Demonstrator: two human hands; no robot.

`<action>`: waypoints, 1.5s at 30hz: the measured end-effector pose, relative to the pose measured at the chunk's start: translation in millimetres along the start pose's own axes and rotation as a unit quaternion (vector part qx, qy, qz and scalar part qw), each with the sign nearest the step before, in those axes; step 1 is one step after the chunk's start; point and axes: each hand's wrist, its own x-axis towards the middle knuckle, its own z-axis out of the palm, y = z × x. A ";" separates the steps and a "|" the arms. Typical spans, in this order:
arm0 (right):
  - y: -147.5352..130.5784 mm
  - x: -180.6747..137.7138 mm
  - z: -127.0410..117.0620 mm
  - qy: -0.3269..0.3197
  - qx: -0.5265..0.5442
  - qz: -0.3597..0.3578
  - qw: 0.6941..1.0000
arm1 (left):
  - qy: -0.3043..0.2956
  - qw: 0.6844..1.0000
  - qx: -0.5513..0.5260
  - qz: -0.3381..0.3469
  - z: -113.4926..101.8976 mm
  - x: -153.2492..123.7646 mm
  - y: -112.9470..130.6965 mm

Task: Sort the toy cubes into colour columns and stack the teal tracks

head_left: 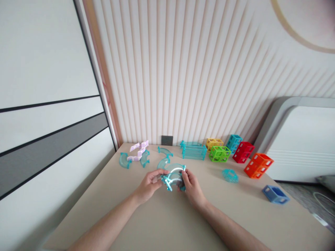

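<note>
Over the middle of the table, both hands grip clear teal curved track pieces [176, 176], at least two of them stacked close together. My left hand [149, 183] pinches the left ends, fingers closed. On the other side, my right hand [190, 183] has its thumb on top of the right ends, with the remaining fingers partly hidden beneath. Just behind the hands lies another teal curved piece [163, 162], and a further curved piece [165, 151] sits beyond it. Whether the held pieces are joined cannot be made out.
Farther left lie lilac zigzag pieces [140, 151] between two teal curves. A stack of teal straight tracks [194, 152] stands near the wall. Yellow, green, blue, red and orange [258, 165] frame blocks line the right, with a teal ring [230, 175] and a blue block [275, 194] nearer.
</note>
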 end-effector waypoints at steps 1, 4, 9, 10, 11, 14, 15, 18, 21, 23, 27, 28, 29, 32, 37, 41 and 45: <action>0.7 0.2 -1.0 0.000 -0.008 -0.001 1.000 | 0.015 1.000 -0.009 -0.005 0.7 0.2 -0.2; 1.3 1.5 -6.5 -0.002 -0.024 0.000 1.000 | 0.059 0.996 -0.058 -0.016 1.1 2.3 -3.7; -6.1 4.5 -17.5 0.007 0.005 -0.007 1.000 | 0.103 0.992 -0.071 0.002 -2.6 8.1 -12.5; -8.3 5.0 -18.7 0.015 0.003 -0.005 1.000 | 0.106 0.992 -0.061 -0.002 -3.5 8.7 -14.1; -10.4 5.4 -19.5 0.024 -0.002 -0.005 1.000 | 0.104 0.993 -0.053 -0.009 -4.2 9.1 -15.6; -13.8 5.8 -19.8 0.045 -0.025 -0.008 0.999 | 0.073 0.995 -0.052 -0.050 -4.7 7.9 -18.2; -13.6 5.7 -19.4 0.047 -0.031 -0.011 0.998 | 0.060 0.994 -0.058 -0.065 -4.2 7.0 -18.3; -10.2 5.5 -18.4 0.043 -0.046 -0.014 0.998 | 0.033 0.993 -0.072 -0.092 -1.6 4.2 -16.7; -5.9 5.9 -18.9 0.041 -0.060 -0.016 0.997 | 0.026 0.993 -0.062 -0.097 0.5 2.4 -14.2; -4.0 6.6 -19.7 0.044 -0.067 -0.018 0.997 | 0.026 0.993 -0.056 -0.098 1.5 1.7 -12.8; -1.3 8.1 -20.7 0.052 -0.074 -0.015 0.996 | 0.013 0.993 -0.074 -0.087 4.5 1.2 -9.7; -0.4 8.3 -20.7 0.052 -0.076 -0.012 0.996 | 0.009 0.993 -0.079 -0.086 5.4 1.1 -9.0; 0.6 8.5 -20.6 0.051 -0.079 -0.011 0.996 | 0.006 0.992 -0.085 -0.089 6.2 1.0 -8.5; 2.9 8.2 -20.0 0.040 -0.097 -0.025 0.994 | -0.001 0.989 -0.105 -0.101 7.1 0.3 -8.9; 0.9 6.4 -21.0 0.007 -0.103 -0.034 0.994 | -0.017 0.985 -0.139 -0.104 3.9 0.1 -12.8; -2.7 6.7 -27.3 -0.038 -0.128 -0.020 0.991 | -0.004 0.984 -0.144 -0.102 3.2 1.2 -13.7; -4.9 9.1 -33.8 -0.074 -0.174 -0.098 0.977 | 0.011 0.982 -0.156 -0.110 4.9 1.8 -12.2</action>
